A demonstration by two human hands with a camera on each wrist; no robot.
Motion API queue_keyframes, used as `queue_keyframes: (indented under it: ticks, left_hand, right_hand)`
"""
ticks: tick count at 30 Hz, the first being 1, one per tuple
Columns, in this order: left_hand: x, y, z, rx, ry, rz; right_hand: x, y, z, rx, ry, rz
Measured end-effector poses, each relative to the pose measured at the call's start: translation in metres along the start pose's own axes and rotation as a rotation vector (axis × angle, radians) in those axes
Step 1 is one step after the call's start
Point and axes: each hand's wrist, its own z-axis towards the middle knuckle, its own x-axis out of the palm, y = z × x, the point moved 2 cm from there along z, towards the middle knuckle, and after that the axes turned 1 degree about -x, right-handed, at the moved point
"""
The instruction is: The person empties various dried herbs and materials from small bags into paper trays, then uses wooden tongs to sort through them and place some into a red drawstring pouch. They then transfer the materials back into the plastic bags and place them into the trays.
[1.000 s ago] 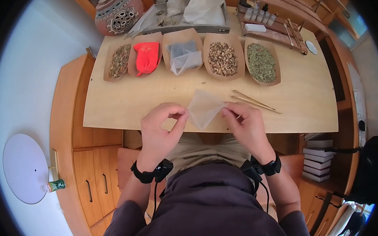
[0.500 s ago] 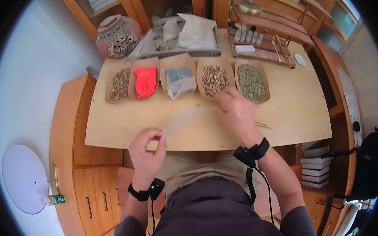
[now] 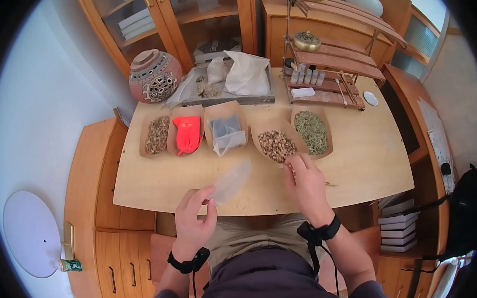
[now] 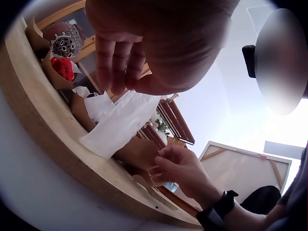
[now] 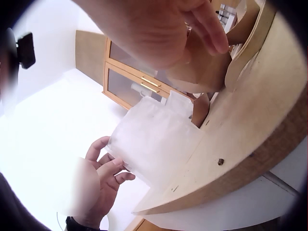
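Note:
My left hand (image 3: 194, 217) pinches the bottom edge of a thin white translucent pouch (image 3: 232, 182) between thumb and fingertips, over the table's near part. In the right wrist view the pouch (image 5: 149, 137) hangs flat and looks unfilled. My right hand (image 3: 307, 187) grips the near rim of a brown paper tray (image 3: 265, 133) filled with chopped brown and cream pieces (image 3: 276, 145). This tray sits askew, nearer to me than its neighbours. The left wrist view shows the right hand (image 4: 180, 168) with thumb and fingers at the tray's end.
Beside it stand trays of green dried herb (image 3: 310, 132), white pouches (image 3: 228, 135), a red drawstring bag (image 3: 187, 134) and mixed herbs (image 3: 156, 135). Behind are a patterned pot (image 3: 155, 77), a grey tray (image 3: 246, 100) and a wooden rack (image 3: 327, 97). A tweezer tip (image 3: 331, 184) shows past my right hand.
My right hand has let go of the pouch, reached to the tray of chopped pieces and drawn it towards me. The left hand still holds the pouch. The head view has tilted up.

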Motion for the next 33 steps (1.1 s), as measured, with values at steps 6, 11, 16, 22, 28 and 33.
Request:
queue_keyframes:
  ticks: [6, 11, 16, 22, 28, 33]
  left_hand:
    - [0.006, -0.006, 0.002, -0.005, -0.031, -0.027]
    - [0.008, -0.007, 0.004, 0.025, -0.002, -0.016]
    - [0.009, -0.010, 0.004, 0.014, 0.017, -0.006]
    - [0.007, -0.012, 0.007, 0.013, 0.053, -0.001]
    - [0.006, -0.010, 0.005, -0.035, 0.028, 0.026]
    - [0.004, -0.009, 0.005, -0.065, -0.053, 0.041]
  right_hand:
    - [-0.020, 0.000, -0.023, 0.050, -0.003, 0.164]
    - [-0.029, -0.005, -0.038, 0.125, 0.032, 0.138]
    - [-0.025, -0.012, -0.048, 0.154, 0.026, 0.072]
    - [-0.023, -0.008, -0.050, 0.176, -0.075, -0.003]
    - [-0.018, -0.016, -0.048, 0.174, -0.016, -0.020]
    - [-0.016, -0.018, -0.045, 0.185, 0.002, -0.009]
